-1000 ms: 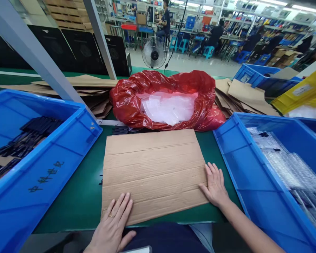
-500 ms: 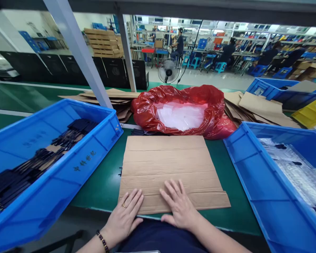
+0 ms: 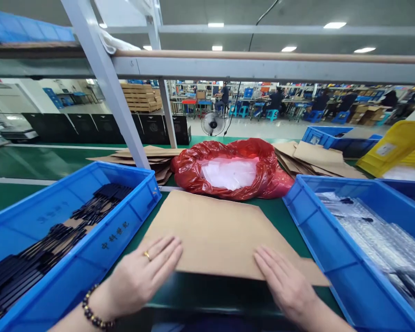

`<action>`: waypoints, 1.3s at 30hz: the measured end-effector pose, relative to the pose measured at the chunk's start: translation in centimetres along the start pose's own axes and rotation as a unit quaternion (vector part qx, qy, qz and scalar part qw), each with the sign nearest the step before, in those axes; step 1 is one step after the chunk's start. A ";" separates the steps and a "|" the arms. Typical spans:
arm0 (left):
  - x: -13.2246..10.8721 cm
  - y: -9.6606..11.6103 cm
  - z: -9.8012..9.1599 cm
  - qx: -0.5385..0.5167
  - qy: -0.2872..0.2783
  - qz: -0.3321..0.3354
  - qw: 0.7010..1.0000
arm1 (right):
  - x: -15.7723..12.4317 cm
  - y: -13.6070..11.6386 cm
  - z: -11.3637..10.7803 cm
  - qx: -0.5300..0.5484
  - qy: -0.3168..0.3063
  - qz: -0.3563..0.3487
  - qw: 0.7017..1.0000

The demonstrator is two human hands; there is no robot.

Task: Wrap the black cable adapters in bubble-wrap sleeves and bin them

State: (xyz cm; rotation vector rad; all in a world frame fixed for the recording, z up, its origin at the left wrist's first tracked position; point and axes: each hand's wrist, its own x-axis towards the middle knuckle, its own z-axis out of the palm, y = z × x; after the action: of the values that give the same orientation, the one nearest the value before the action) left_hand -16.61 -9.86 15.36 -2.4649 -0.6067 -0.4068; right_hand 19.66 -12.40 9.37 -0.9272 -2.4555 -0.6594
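A brown cardboard sheet (image 3: 214, 235) lies across the green table in front of me, its upper face smooth. Past its right edge sticks out a corner of more cardboard (image 3: 315, 273). My left hand (image 3: 143, 272) rests on the sheet's near left part, fingers stretched out and close together; a ring and a bead bracelet are on it. On the near right part lies my right hand (image 3: 285, 281), fingers likewise straight. Both thumbs are hidden. Beyond the far edge, an open red plastic bag (image 3: 200, 152) holds white, sheet-like pieces (image 3: 228, 174).
At left, a blue bin (image 3: 124, 221) holds black flat parts (image 3: 31, 260). Another blue bin (image 3: 318, 230) at right contains clear-wrapped items (image 3: 366, 235). Cardboard stacks (image 3: 318, 157) flank the bag. A slanted grey post (image 3: 107, 83) rises behind the left bin. Several people sit far off.
The view has tilted up. My hands have moved apart, to the sheet's two sides. A smooth cardboard face now shows where a creased one lay, with a corner jutting out at right.
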 end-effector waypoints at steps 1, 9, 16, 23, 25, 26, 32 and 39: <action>1.4 -1.6 -1.0 0.020 0.034 -0.004 0.999 | 1.3 1.3 -1.3 -0.027 0.035 -0.003 0.999; 12.0 -10.4 -9.0 0.099 0.033 -0.100 0.990 | 12.3 11.2 -12.5 -0.149 0.054 0.030 0.987; 17.5 -11.8 -9.7 -0.133 -0.169 -0.159 0.964 | 17.8 13.7 -14.0 0.070 -0.227 0.098 0.967; 16.1 -11.0 -2.1 -0.142 -0.174 -0.200 0.953 | 19.1 12.2 -7.3 0.177 -0.282 0.110 0.936; 15.7 -10.6 -0.9 -0.158 -0.192 -0.197 0.949 | 18.9 11.3 -5.2 0.122 -0.275 0.116 0.946; 15.7 -10.5 -0.3 -0.170 -0.202 -0.189 0.946 | 18.7 10.9 -4.2 0.100 -0.269 0.117 0.951; 16.4 -8.2 3.2 -0.212 -0.243 -0.162 0.933 | 18.3 9.2 0.0 0.108 -0.275 0.079 0.952; 15.6 -5.7 6.3 -0.184 -0.236 -0.183 0.937 | 18.6 6.3 3.1 0.095 -0.286 0.099 0.948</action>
State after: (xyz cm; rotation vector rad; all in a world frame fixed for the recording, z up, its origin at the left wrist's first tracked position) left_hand -5.18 3.23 19.22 -2.8270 -1.3058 -0.0568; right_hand 10.71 2.64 18.76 -1.4153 -2.7886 -0.0769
